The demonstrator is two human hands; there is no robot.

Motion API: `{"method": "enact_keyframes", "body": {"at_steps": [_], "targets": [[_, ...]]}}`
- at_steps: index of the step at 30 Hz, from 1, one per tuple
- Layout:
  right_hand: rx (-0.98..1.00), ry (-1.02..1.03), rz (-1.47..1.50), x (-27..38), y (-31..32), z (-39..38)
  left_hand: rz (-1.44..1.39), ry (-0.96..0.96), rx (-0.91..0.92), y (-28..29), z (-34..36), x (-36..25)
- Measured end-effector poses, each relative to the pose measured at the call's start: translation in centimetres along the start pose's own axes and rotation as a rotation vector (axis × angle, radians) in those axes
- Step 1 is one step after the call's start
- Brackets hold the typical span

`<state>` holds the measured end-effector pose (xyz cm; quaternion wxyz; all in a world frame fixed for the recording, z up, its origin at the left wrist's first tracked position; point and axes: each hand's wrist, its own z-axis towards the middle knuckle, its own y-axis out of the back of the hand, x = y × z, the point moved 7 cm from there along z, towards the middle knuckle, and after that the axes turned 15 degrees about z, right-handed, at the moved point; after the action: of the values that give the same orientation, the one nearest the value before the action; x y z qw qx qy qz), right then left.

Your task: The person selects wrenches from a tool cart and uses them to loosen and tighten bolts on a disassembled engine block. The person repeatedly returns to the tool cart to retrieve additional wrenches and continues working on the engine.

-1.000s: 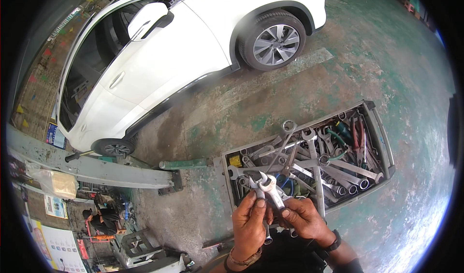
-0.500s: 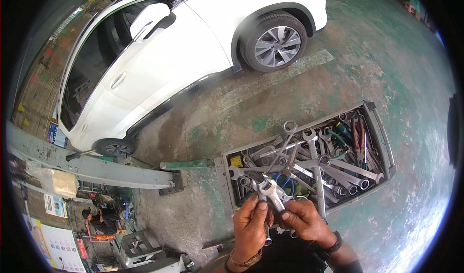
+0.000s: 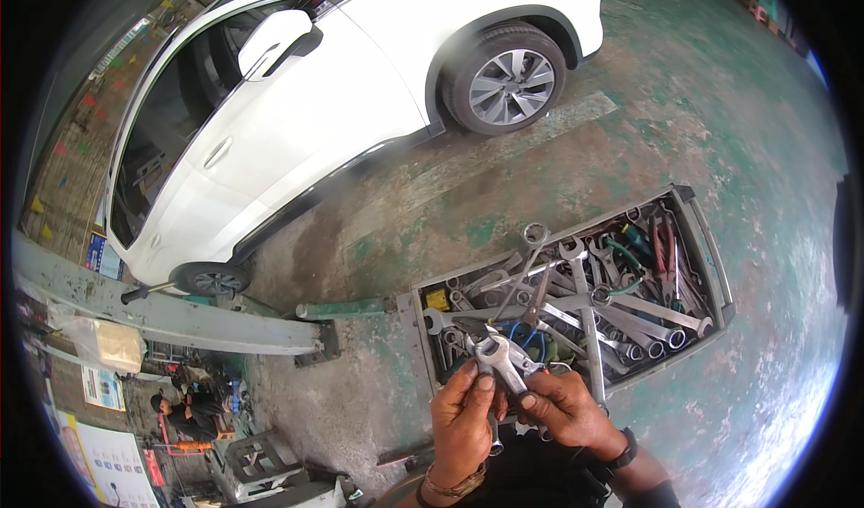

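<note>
Both of my hands are together just in front of the open tool tray [image 3: 417,328]. My left hand [image 3: 463,418] is closed on an open-end wrench [image 3: 493,353], its jaw pointing up and away from me. A ring end of a wrench [image 3: 496,447] hangs below my left fingers. My right hand [image 3: 569,411] pinches at the wrench shafts between the hands, thumb on top. Another shiny wrench head shows close behind the first; which fingers hold it is partly hidden. Beyond my hands, the tray is heaped with combination wrenches [image 3: 670,314] and red-handled pliers [image 3: 665,242].
A long wrench [image 3: 590,328] lies across the tray, and a ring end [image 3: 535,234] juts over its far rim. A white car [image 3: 324,103] stands beyond. At left are a grey lift post [image 3: 171,305], a green lift arm [image 3: 346,307] and a person [image 3: 193,411].
The wrench heads between my hands have turned and drawn closer together, one now overlapping the other. My hands stay almost in place. The view has shifted slightly.
</note>
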<state>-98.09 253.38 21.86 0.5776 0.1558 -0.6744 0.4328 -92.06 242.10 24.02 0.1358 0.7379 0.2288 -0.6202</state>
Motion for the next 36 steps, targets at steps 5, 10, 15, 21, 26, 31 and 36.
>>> {"method": "enact_keyframes", "body": {"at_steps": [5, 10, 15, 21, 26, 31, 36], "targets": [[0.007, 0.006, -0.028, 0.1, -0.2, -0.3, 0.001, -0.016, -0.043, 0.4, -0.2, 0.1], [0.014, 0.023, -0.041, -0.1, -0.8, -0.5, -0.055, -0.024, -0.096, 0.9, -0.6, 0.4], [-0.017, 0.093, -0.064, 0.1, -1.0, -0.5, -0.044, -0.063, -0.048, 0.9, -0.7, 0.5], [-0.100, 0.093, -0.080, 0.0, -1.1, -0.9, 0.006, -0.068, -0.019, 0.8, -1.2, 0.7], [-0.090, 0.237, -0.246, 0.7, -1.5, -1.2, -0.001, -0.074, -0.001, 0.9, -1.5, 1.1], [-0.079, 0.284, -0.289, 1.0, -1.7, -1.4, 0.028, -0.134, 0.039, 0.9, -1.9, 1.0], [-0.102, 0.318, -0.321, 1.9, -2.0, -1.8, -0.012, -0.164, 0.064, 1.0, -2.5, 0.7]]}}
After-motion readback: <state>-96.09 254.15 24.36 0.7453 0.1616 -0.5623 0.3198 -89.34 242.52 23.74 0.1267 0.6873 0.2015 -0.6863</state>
